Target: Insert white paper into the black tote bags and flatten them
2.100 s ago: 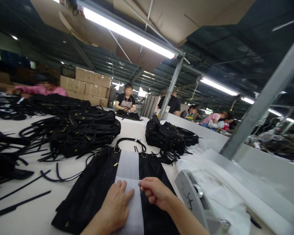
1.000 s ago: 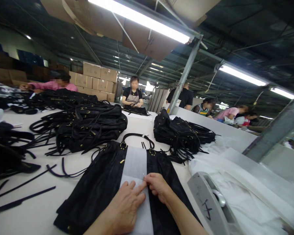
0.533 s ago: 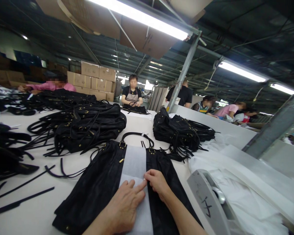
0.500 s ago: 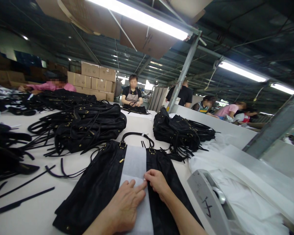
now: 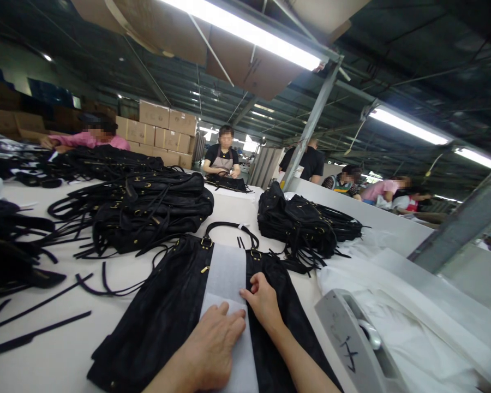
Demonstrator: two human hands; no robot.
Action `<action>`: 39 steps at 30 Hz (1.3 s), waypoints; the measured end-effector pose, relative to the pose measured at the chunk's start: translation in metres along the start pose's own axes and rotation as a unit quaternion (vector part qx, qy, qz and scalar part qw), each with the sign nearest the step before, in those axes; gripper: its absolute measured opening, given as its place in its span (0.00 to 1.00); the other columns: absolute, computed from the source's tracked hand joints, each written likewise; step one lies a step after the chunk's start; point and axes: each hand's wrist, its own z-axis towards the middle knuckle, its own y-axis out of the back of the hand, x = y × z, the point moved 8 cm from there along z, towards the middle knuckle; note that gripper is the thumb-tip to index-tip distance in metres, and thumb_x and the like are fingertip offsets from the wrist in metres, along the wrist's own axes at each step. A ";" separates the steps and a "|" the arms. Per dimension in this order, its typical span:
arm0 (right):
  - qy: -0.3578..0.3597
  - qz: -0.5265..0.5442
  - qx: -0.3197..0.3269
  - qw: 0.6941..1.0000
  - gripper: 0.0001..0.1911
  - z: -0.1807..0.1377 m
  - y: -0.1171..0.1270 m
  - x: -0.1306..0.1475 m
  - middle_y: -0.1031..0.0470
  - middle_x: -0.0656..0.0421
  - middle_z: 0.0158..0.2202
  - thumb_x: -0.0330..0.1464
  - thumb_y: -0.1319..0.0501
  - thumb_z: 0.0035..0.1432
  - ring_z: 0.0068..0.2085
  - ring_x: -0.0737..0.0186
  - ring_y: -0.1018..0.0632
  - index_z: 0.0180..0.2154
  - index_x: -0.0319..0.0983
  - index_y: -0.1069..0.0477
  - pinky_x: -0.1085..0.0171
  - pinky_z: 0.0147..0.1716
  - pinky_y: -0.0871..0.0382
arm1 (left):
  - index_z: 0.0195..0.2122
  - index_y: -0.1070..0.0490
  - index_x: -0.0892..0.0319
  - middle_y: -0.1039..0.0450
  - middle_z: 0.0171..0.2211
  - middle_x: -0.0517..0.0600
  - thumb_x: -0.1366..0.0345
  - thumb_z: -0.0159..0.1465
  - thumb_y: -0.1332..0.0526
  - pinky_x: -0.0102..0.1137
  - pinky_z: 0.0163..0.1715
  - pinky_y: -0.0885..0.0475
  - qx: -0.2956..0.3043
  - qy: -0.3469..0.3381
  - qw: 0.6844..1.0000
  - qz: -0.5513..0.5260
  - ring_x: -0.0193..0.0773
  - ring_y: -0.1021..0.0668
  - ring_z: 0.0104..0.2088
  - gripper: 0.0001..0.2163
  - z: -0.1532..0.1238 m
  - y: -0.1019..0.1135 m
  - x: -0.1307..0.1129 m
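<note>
Two bare hands meet over a flat black bag with gold-coloured fittings (image 5: 159,322) at the lower centre of the frame, lying on a white tabletop (image 5: 45,360). Down its middle runs a translucent white paper-like strip (image 5: 228,267). The left hand (image 5: 219,344) rests palm down on the strip, thumb and fingers loosely spread. The right hand (image 5: 265,305) is at the strip's right edge, thumb tip on it, forefinger parted from the thumb. A grey block-shaped tape dispenser (image 5: 337,327) stands lower right, beside crumpled white sheeting (image 5: 421,333). Piled black bags (image 5: 151,207) fill the left centre.
</note>
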 end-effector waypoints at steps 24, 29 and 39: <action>-0.032 0.033 0.147 0.988 0.14 0.009 -0.016 -0.003 0.39 0.68 0.27 0.32 0.40 0.54 0.22 0.70 0.31 0.43 0.41 0.40 0.70 0.19 0.34 | 0.64 0.42 0.65 0.42 0.66 0.54 0.70 0.62 0.48 0.55 0.63 0.45 -0.023 -0.007 1.000 0.001 0.60 0.41 0.63 0.27 -0.003 -0.005 0.005; 0.012 0.014 0.161 0.987 0.31 -0.003 -0.010 0.009 0.35 0.64 0.35 0.23 0.31 0.40 0.29 0.70 0.28 0.48 0.39 0.37 0.67 0.32 0.29 | 0.63 0.40 0.63 0.38 0.63 0.55 0.72 0.60 0.47 0.55 0.62 0.43 -0.032 -0.004 0.999 0.017 0.58 0.38 0.62 0.27 -0.005 0.002 0.002; 0.032 -0.055 0.107 0.992 0.09 -0.030 0.097 0.047 0.24 0.62 0.34 0.34 0.40 0.55 0.37 0.62 0.24 0.38 0.42 0.25 0.64 0.41 0.32 | 0.63 0.40 0.71 0.44 0.65 0.66 0.72 0.61 0.46 0.49 0.65 0.46 -0.034 0.127 0.985 0.110 0.58 0.41 0.65 0.28 -0.012 0.007 0.023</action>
